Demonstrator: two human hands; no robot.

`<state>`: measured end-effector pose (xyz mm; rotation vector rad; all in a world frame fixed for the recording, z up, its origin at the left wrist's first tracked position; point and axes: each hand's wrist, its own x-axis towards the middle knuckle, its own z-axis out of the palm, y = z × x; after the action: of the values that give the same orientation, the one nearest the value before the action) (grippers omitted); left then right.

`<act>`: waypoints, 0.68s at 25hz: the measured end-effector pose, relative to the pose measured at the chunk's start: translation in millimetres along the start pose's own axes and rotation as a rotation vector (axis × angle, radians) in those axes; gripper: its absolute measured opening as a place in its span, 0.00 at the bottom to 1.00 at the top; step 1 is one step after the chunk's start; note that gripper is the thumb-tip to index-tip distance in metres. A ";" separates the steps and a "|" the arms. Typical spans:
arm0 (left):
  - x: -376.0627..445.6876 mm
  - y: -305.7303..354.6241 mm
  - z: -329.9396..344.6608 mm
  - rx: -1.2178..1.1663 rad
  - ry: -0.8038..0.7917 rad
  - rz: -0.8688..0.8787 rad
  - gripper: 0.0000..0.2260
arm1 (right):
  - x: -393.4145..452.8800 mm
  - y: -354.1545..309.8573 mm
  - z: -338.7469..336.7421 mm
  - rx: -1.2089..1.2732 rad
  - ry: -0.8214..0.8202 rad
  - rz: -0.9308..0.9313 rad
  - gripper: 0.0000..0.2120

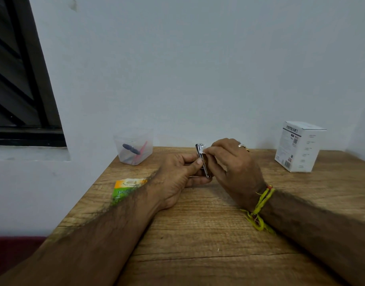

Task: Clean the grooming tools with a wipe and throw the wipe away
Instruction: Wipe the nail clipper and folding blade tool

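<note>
A metal nail clipper (203,162) with a brown inlay is held upright above the wooden table (198,223). My left hand (177,178) grips its lower part, thumb pressed on the side. My right hand (233,164) pinches a small white wipe (202,149) against the clipper's upper end. Most of the wipe is hidden under the fingers. An orange and green wipe sachet (126,188) lies on the table by my left forearm.
A clear plastic tub (134,147) at the back left holds a dark tool and a pink one. A white carton (299,147) stands at the back right. The wall runs right behind the table; a dark window is at the left.
</note>
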<state>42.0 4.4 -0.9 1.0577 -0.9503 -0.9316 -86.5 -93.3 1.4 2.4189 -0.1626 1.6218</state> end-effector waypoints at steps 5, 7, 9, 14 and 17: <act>0.7 -0.1 -0.2 -0.010 -0.005 -0.013 0.09 | -5.6 9.8 -1.1 0.000 -0.031 -0.051 0.04; 1.1 0.2 -2.1 -0.009 -0.013 -0.012 0.09 | -5.8 12.2 -0.3 -0.001 -0.023 -0.026 0.04; 1.0 -0.3 -2.0 -0.010 -0.025 -0.011 0.09 | -6.6 12.6 -1.0 -0.004 -0.006 -0.021 0.04; 2.9 -1.3 -1.3 0.035 -0.036 -0.012 0.09 | -2.8 8.3 -6.2 0.007 0.022 -0.027 0.04; 2.9 -2.2 -0.7 0.044 -0.029 -0.008 0.09 | -2.0 3.5 -7.8 -0.019 -0.023 -0.088 0.06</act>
<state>43.2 1.3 -2.7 1.0882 -0.9951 -0.9389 -95.0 -94.9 2.8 2.3959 -0.0743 1.5485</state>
